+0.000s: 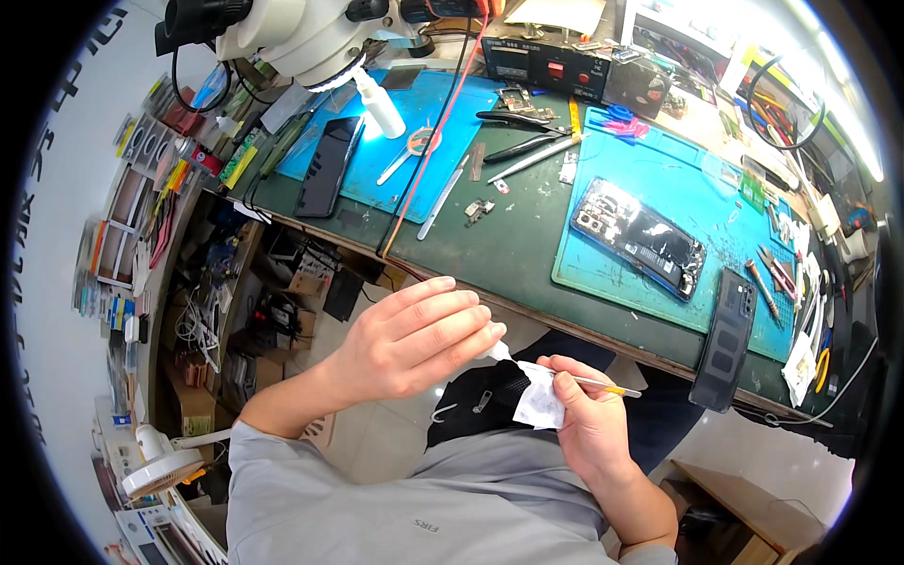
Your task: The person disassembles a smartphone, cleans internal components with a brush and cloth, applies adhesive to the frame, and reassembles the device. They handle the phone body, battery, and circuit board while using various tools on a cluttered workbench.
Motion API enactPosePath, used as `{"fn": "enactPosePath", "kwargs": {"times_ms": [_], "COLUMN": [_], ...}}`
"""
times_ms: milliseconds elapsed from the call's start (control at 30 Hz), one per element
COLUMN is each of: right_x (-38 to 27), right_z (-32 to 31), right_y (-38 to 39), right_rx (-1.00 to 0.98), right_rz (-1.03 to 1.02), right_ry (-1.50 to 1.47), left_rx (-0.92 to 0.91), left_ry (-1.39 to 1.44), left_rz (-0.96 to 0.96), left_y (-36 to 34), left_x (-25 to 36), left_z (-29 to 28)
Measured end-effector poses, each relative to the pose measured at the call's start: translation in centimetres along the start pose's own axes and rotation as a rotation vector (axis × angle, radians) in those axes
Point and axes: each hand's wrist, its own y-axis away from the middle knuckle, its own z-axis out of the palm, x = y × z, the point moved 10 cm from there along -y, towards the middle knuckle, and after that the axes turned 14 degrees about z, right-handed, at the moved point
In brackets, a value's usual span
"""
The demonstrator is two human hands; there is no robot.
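Above my lap, my left hand point(414, 341) is curled with the fingers together around a small bottle, of which only the white nozzle point(497, 351) shows. The nozzle points toward a folded white tissue point(540, 400), close to its upper edge. My right hand point(591, 410) pinches the tissue together with a slim metal tool point(603, 385) that has a yellow patch; its exact kind is unclear. On the bench, an opened phone point(650, 247) with exposed inner parts lies on the right blue mat point(589, 268). A detached dark back cover point(727, 339) rests at the bench's front edge.
A white microscope point(297, 42) overhangs the left blue mat point(461, 94), near a dark phone point(330, 168) and a white bottle point(379, 105). Black-handled pliers point(521, 146) and tweezers point(443, 198) lie mid-bench. Red and black cables cross the front edge. Shelves stand left.
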Motion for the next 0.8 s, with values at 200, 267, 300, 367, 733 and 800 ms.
{"fn": "enactPosePath", "kwargs": {"times_ms": [200, 267, 300, 367, 733, 800], "right_x": [-0.2, -0.3, -0.3, -0.4, -0.4, -0.3], "right_z": [0.3, 0.4, 0.4, 0.3, 0.1, 0.0], "right_y": [0.0, 0.1, 0.1, 0.1, -0.1, -0.2], "right_rx": [0.006, 0.001, 0.003, 0.009, 0.007, 0.006], "right_rz": [-0.01, -0.013, -0.011, -0.007, -0.004, -0.001], "right_ry": [0.006, 0.007, 0.011, 0.021, 0.006, 0.0], "left_rx": [-0.003, -0.005, -0.007, -0.001, 0.017, 0.027], "left_ry": [-0.055, -0.067, -0.073, -0.079, -0.108, -0.125], "left_rz": [0.009, 0.024, 0.031, 0.036, 0.087, 0.109], "left_y": [0.1, -0.1, -0.1, -0.2, -0.8, -1.0], "left_x": [0.1, 0.3, 0.3, 0.3, 0.7, 0.9], "left_z": [0.0, -0.1, -0.1, 0.0, -0.1, -0.1]}}
